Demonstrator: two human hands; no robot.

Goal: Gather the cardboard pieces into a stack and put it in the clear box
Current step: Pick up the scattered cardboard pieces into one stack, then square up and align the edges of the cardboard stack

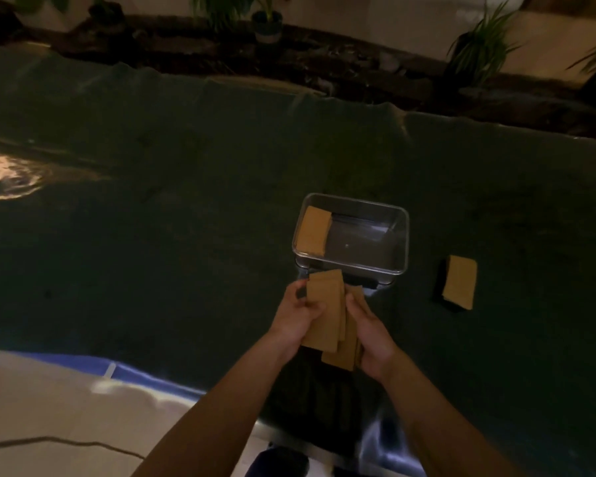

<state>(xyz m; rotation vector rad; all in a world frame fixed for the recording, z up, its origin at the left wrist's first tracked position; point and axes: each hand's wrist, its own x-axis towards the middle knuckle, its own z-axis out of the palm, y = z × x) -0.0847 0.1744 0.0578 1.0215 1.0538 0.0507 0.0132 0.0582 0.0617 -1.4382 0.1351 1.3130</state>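
Just below frame centre, the left hand (298, 316) and right hand (369, 327) both clasp an uneven stack of flat tan cardboard rectangles (327, 318), its top edge overlapping the near rim of the clear plastic rectangular box (401, 242). One cardboard piece (313, 233) lies inside at the box's left end. Another (459, 282) rests well right on the broad dark green cloth (152, 218).

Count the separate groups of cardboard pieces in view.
3: one cardboard stack inside the clear box, one pile on the cloth right of it, one bundle between both hands. Pieces within each may be hidden.
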